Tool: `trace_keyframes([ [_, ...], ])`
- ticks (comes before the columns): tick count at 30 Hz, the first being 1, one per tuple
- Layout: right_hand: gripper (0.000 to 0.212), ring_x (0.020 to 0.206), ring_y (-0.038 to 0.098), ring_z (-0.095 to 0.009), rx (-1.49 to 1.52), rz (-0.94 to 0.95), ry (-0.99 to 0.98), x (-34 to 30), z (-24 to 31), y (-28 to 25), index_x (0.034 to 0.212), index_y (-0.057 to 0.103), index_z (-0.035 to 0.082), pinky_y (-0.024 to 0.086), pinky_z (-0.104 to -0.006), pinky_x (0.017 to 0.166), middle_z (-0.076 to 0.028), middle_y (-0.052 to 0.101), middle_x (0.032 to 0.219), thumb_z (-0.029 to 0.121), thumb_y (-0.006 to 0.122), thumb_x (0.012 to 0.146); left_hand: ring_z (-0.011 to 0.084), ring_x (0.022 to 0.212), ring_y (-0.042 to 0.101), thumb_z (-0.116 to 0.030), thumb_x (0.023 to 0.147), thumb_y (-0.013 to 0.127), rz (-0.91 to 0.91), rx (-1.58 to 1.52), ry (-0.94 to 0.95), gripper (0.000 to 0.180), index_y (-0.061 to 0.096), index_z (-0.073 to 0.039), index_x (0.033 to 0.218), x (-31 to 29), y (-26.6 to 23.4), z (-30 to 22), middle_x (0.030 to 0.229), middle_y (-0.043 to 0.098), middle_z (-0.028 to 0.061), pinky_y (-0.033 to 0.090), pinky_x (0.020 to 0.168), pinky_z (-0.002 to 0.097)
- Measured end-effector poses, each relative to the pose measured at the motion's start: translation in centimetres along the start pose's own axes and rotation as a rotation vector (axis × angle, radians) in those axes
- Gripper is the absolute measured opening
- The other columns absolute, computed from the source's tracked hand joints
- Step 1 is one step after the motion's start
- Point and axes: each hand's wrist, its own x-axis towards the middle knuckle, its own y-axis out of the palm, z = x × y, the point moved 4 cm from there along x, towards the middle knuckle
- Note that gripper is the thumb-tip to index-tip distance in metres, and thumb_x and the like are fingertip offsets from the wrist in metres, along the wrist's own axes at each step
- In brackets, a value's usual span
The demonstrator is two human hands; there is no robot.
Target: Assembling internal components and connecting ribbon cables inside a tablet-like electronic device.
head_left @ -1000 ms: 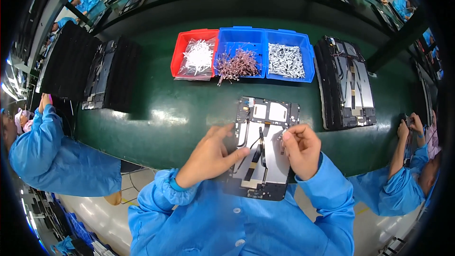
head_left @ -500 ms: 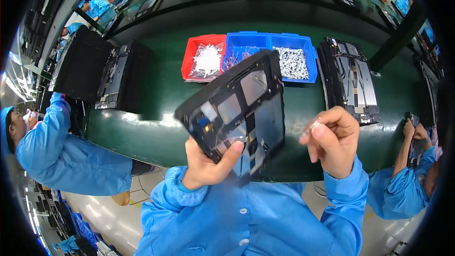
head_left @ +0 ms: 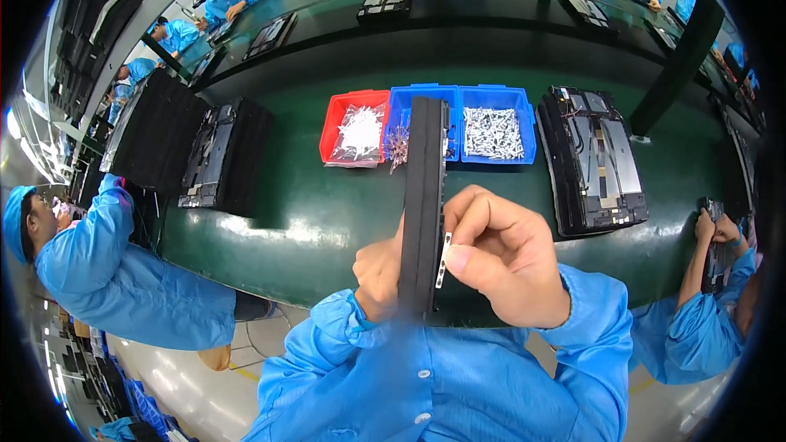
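My left hand point(head_left: 378, 277) grips an opened flat electronic device with a thick black foam edge point(head_left: 422, 205). The device stands nearly upright, its edge toward me, so its inner side is mostly hidden. Part of my left hand is behind it. Between the thumb and fingers of my right hand point(head_left: 499, 258) is a small white strip with dark spots point(head_left: 444, 262). It is held close along the right side of the device; whether the two touch I cannot tell.
Beyond the device are a red bin point(head_left: 334, 135) with bagged white pieces, a blue bin point(head_left: 397, 102) with thin wires, and a blue bin point(head_left: 528, 147) with small white parts. Opened devices lie at right point(head_left: 610, 164) and left point(head_left: 209, 155). Co-workers sit on both sides.
The device has turned from showing its inner face to standing edge-on. My right hand has moved left, bringing the small strip to the device's side.
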Motion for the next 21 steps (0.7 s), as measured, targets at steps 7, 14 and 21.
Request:
trace_keyframes([
  [7, 0.007, 0.091, 0.053, -0.012, -0.039, 0.005, -0.039, 0.2, -0.5, -0.4, 0.09, 0.057, 0.0, 0.045, -0.0273, 0.084, -0.009, 0.056, 0.103, 0.001, 0.062, 0.093, 0.0158, 0.052, 0.066, 0.001, 0.081, 0.073, -0.076, 0.027, 0.123, 0.062, 0.053, 0.016, 0.137, 0.1, 0.2, -0.1, 0.079, 0.074, 0.0121, 0.051, 0.048, 0.0281],
  [14, 0.007, 0.091, 0.053, -0.012, -0.031, 0.004, -0.022, -0.1, -0.2, -0.6, 0.09, 0.057, 0.0, 0.045, -0.0277, 0.084, -0.009, 0.055, 0.102, 0.001, 0.063, 0.093, 0.0157, 0.05, 0.065, -0.001, 0.083, 0.074, -0.075, 0.042, 0.129, 0.062, 0.052, 0.017, 0.138, 0.4, 0.2, -0.8, 0.072, 0.071, 0.0107, 0.051, 0.047, 0.0289],
  [21, 0.006, 0.092, 0.054, -0.012, -0.085, 0.037, -0.085, 0.0, -0.6, -0.5, 0.092, 0.058, 0.0, 0.046, -0.0281, 0.082, -0.008, 0.055, 0.102, -0.001, 0.063, 0.094, 0.0158, 0.05, 0.065, -0.001, 0.084, 0.073, -0.084, 0.015, 0.112, 0.062, 0.051, 0.017, 0.139, 0.2, -0.1, -0.4, 0.068, 0.069, 0.0099, 0.051, 0.047, 0.0291],
])
